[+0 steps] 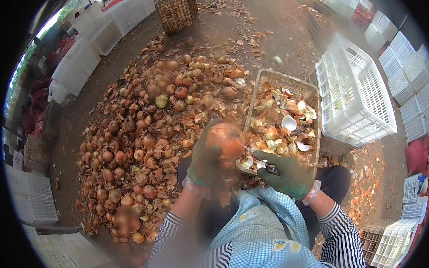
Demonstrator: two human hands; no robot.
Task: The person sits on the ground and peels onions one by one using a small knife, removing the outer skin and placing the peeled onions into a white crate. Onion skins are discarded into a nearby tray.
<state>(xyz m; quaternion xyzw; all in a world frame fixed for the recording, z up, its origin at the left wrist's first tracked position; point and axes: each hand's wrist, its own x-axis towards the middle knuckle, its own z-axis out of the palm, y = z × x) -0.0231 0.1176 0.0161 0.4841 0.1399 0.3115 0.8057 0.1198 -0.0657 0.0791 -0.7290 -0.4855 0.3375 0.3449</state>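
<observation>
At frame centre, the left hand, in a green glove, closes its grip around a large onion held up above the lap; the fingers wrap the bulb's left flank. At four o'clock from the onion, the gloved right hand is clenched on a small knife, whose thin blade points toward the bulb's lower right side. The onion looks round and orange-brown, with papery skin on most of its surface, so trimming appears to be at an early stage for this bulb. Just beside it, at two o'clock, a shallow crate holds cut-off tops, pale pieces and loose skins, evidence of work already done. At nine to eleven o'clock a broad heap of onions lies on the dirt floor, most with brown skin on; much seems left to process. A white plastic crate stands tilted at two o'clock, and further white crates line the rim.
</observation>
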